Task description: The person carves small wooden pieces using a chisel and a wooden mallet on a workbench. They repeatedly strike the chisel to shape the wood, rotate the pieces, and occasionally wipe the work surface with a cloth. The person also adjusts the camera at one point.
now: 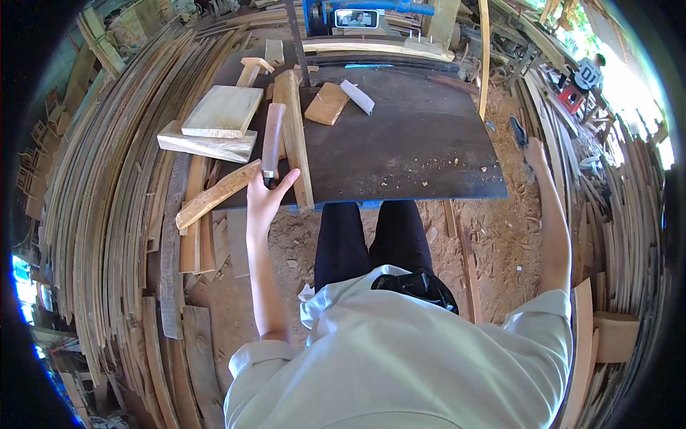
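Observation:
My left hand (264,201) is at the table's near left edge, its thumb standing apart. It holds a wooden-handled tool (272,139) by the dark part below its metal collar; the handle points away from me and the rest is hidden by the hand. Just right of it lies a long wooden bar (291,129). A shorter rough wooden piece (218,194) extends left from beside the hand. Far out to the right, off the table, my right hand (534,154) is closed on a slim dark blue-grey object (519,131), whose kind I cannot make out.
The dark tabletop (400,150) carries wood chips near its right front. A brown block (327,104) and a pale strip (357,96) lie farther back. Thick boards (223,112) are stacked at left. Long timber (107,171) lines both sides. A person (587,75) sits at far right.

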Available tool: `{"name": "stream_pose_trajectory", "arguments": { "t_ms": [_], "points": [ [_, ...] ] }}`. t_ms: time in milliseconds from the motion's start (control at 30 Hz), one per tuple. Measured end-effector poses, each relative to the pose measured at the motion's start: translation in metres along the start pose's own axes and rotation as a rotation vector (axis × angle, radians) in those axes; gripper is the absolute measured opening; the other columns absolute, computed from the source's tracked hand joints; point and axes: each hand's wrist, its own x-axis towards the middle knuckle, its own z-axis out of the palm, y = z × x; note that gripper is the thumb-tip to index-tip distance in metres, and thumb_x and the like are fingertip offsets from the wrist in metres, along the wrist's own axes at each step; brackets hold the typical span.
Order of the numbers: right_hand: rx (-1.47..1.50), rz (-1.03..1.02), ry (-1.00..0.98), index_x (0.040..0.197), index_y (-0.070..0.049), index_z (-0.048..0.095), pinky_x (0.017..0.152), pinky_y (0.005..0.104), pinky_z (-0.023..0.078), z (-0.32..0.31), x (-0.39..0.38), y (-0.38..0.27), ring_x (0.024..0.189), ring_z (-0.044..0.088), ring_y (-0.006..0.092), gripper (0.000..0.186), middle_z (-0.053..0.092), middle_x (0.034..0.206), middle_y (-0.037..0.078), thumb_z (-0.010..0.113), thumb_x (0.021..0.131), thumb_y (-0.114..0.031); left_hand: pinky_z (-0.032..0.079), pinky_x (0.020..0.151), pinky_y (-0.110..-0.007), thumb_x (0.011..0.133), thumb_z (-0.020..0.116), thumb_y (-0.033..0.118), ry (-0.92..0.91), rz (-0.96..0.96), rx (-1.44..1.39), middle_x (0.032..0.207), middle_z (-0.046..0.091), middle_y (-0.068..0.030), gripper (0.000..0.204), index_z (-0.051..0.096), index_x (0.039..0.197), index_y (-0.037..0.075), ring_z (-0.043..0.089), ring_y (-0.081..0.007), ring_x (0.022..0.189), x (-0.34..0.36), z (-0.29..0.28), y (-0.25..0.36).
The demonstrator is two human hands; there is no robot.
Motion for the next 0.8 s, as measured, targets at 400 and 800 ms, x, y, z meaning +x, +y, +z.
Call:
{"name": "stream_pose_trajectory", "arguments": {
  "t_ms": [400, 800],
  "points": [
    [0.362, -0.672, 0.249, 0.067, 0.0, 0.057, 0.103, 0.0358, 0.04, -0.104, -0.027, -0.253, 0.12, 0.048, 0.0309, 0.019, 0.053, 0.127, 0.011, 0.054, 0.059, 0.018, 0.034, 0.048, -0.026, 0.066, 0.081, 0.045, -0.005, 0.019, 0.069, 0.056, 0.041, 0.0016, 0.052, 0.047, 0.067, 0.005, 0.039, -0.0092, 0.052, 0.004, -0.003, -0.012],
    [0.185, -1.227, 0.205, 0.091, -0.002, 0.059, 0.098, 0.0353, 0.042, -0.065, -0.156, -0.467, 0.104, 0.053, 0.0205, 0.026, 0.05, 0.106, 0.009, 0.063, 0.066, -0.006, 0.032, 0.051, -0.025, 0.072, 0.078, 0.033, 0.025, 0.075, 0.073, 0.061, 0.039, 0.0028, 0.042, 0.047, 0.068, 0.005, 0.037, -0.0083, 0.057, 0.002, -0.001, -0.007]
  ]
}}
